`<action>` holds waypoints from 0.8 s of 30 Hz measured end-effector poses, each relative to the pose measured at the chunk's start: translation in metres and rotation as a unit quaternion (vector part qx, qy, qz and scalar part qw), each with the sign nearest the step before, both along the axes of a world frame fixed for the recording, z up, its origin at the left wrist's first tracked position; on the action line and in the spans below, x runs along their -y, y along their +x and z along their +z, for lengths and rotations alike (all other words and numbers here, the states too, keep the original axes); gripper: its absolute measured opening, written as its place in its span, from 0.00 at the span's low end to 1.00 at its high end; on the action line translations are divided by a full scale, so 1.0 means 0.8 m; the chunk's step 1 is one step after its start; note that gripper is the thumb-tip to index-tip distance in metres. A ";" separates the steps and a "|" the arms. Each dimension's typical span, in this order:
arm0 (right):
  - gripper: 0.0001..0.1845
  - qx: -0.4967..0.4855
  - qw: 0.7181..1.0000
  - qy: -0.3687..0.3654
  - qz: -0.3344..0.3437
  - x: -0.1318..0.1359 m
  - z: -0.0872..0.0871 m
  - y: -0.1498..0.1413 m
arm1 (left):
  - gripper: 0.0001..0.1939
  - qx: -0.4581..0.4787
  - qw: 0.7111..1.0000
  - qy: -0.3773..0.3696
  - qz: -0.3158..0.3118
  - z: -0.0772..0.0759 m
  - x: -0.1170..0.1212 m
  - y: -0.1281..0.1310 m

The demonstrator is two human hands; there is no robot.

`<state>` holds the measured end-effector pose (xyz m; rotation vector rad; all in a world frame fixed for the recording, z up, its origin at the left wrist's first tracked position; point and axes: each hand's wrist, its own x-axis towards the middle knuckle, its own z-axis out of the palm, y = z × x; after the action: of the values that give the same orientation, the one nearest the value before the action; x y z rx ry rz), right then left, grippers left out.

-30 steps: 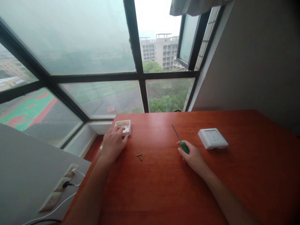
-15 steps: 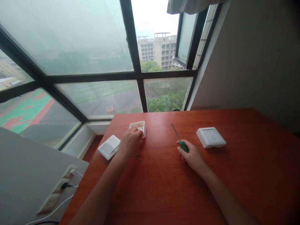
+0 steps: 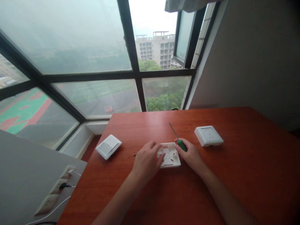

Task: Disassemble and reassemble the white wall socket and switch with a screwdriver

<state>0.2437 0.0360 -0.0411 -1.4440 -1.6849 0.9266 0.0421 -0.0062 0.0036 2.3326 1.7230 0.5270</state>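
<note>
My left hand [image 3: 148,158] grips the left side of a white plastic mounting box [image 3: 169,162], its thumb reaching over the rim. The box is open side up, showing holes and slots in its base. My right hand [image 3: 190,156] is closed around the green handle of a screwdriver [image 3: 182,145], whose shaft points up and away to the left. Its fingertips are at the box's right edge; whether they press on it I cannot tell. A screw [image 3: 134,154] pokes out on the table behind my left hand, which hides anything else there.
On the left of the reddish-brown table [image 3: 145,200] lies a white switch panel [image 3: 108,147]. To the right is a white socket [image 3: 208,136] on its box. Windows [image 3: 91,97] rise beyond the far edge. Wall outlets [image 3: 48,203] with plugged cables sit at lower left.
My left hand has brought the white box from the far left to the table's middle, beside my right hand. The right hand keeps the screwdriver in nearly the same place.
</note>
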 end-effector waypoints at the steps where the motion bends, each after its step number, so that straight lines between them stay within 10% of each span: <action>1: 0.18 0.013 1.000 0.011 0.002 0.000 0.000 0.000 | 0.11 0.013 1.000 -0.005 0.019 -0.003 -0.003 -0.007; 24: 0.15 0.038 0.998 0.025 0.052 0.003 0.003 0.001 | 0.18 0.137 0.987 -0.084 0.022 -0.030 -0.003 -0.013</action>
<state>0.2446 0.0335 -0.0387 -1.3857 -1.8413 0.8873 0.0316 -0.0034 -0.0201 2.0055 1.6260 0.6491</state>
